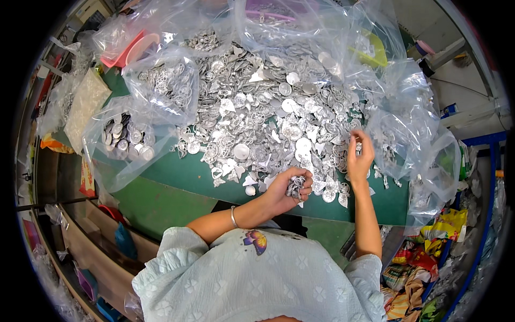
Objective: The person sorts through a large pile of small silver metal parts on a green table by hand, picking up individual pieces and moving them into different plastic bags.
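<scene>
A wide heap of small silver-coloured metal charms [257, 112], some round, some leaf-shaped or openwork, covers the green tabletop [177, 174]. My left hand [284, 192] is closed around a handful of small metal charms [295, 187] at the heap's near edge. Over the right side of the heap, my right hand [361, 155] is raised with bent fingers, thumb and fingertips close together. Whatever may be between those tips is too small to make out. Several flat charms [329, 195] lie on the tabletop between my hands.
Clear plastic bags of charms [129, 134] stand at the left; more plastic sheeting [424, 155] drapes the right side. A red scoop [122, 51] and a yellow-green scoop [371, 51] lie at the back. Colourful packages [448, 225] fill the blue-framed rack at right.
</scene>
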Demonstrator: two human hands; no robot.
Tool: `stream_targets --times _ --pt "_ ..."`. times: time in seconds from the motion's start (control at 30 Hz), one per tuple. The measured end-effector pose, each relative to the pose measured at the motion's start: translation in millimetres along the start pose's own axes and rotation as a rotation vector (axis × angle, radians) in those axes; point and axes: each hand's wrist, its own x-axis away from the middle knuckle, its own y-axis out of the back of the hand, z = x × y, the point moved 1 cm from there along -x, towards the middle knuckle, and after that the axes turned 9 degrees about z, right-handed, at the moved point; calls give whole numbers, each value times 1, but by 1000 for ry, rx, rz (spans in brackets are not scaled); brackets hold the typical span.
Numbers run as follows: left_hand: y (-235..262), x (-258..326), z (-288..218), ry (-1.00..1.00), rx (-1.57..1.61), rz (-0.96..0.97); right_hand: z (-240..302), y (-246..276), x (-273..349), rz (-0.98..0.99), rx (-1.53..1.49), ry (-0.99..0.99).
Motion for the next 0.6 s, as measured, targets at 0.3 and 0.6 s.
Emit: stream_targets --times 0.3,0.6 --pt "-11 7 3 13 -102 -49 2 -16 -25 433 333 314" --pt "-3 8 5 2 -145 38 0 -19 -19 299 338 353"
